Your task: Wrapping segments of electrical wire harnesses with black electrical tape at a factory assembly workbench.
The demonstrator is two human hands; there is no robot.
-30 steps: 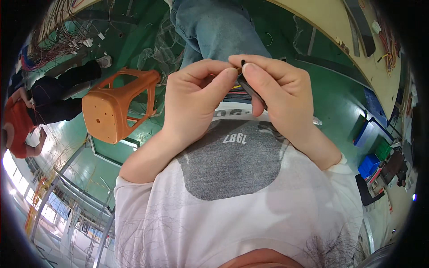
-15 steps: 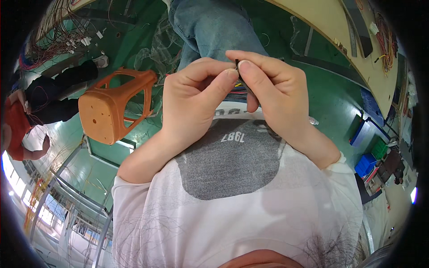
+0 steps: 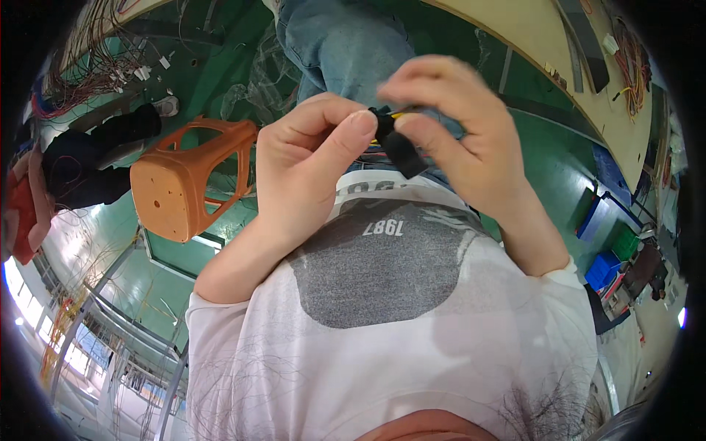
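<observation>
Head view shows the left hand (image 3: 309, 162) and right hand (image 3: 463, 140) pinching together one small black connector (image 3: 401, 147), probably with yellow wire (image 3: 397, 115).

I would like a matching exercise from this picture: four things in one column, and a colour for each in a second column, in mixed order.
Things:
1. plastic stool
2. small connector held between left hand and right hand
3. floor
4. bins at the right

Colours:
A. green
B. blue
C. orange
D. black

Pairs: 1-C, 2-D, 3-A, 4-B
</observation>
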